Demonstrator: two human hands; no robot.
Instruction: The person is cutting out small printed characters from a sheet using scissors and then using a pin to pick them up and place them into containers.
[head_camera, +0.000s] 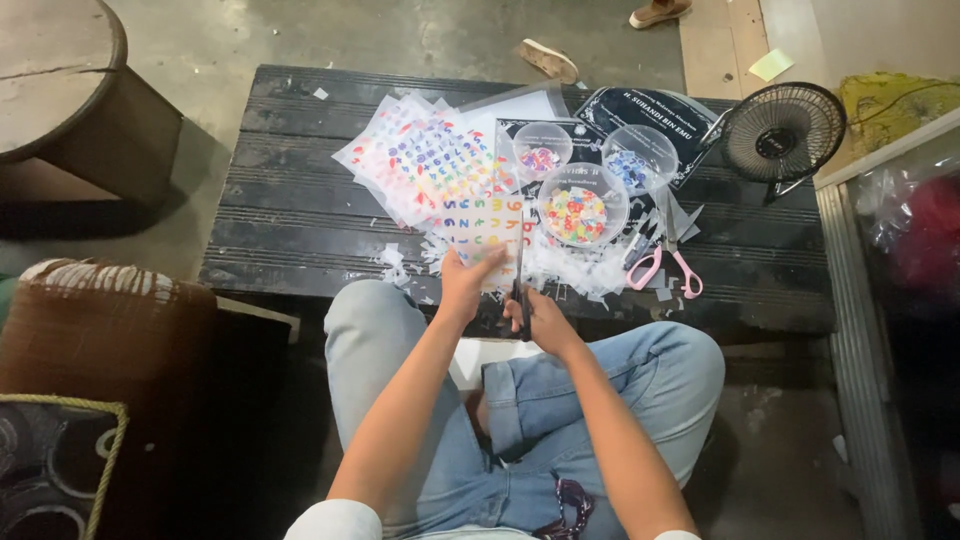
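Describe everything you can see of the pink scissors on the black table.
The pink scissors lie flat near the front edge of the table, to the right of the largest clear bowl. Two pink loop handles point towards the person; the pale, metal-looking blades point away. The handles are spread, so they lie open. White paper scraps surround them. Neither hand touches them.

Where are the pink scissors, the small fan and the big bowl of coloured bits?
pink scissors (664, 262): head view, on the pink handles.
small fan (783, 131): head view, on the round grille.
big bowl (581, 209): head view, on the coloured bits seen through its clear top.
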